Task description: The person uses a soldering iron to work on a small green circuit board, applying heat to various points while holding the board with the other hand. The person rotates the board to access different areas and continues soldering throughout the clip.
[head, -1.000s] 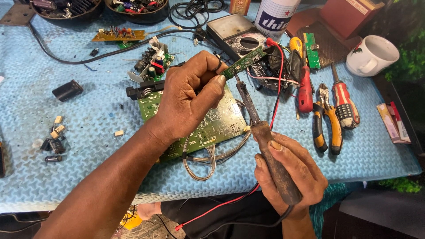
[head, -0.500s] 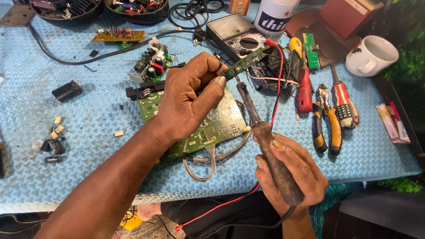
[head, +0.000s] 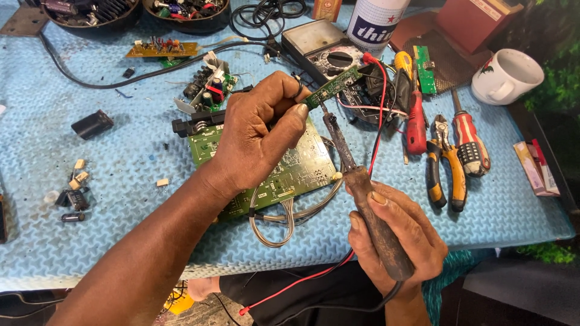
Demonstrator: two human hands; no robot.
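A blue foam mat (head: 90,181) covers the workbench, strewn with parts. At centre lies a large green circuit board (head: 302,169), partly under the left hand (head: 257,136), which pinches a narrow green circuit strip (head: 335,84) aloft. At lower right, the right hand (head: 396,235) is clenched around a soldering iron (head: 356,181), its tip touching the strip's underside. Soldering looks under way, not finished. Pliers (head: 444,160) and a white mug (head: 507,75) sit at right.

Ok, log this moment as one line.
left hand: holds small green board | right hand: soldering iron, tip at board | large green board beneath
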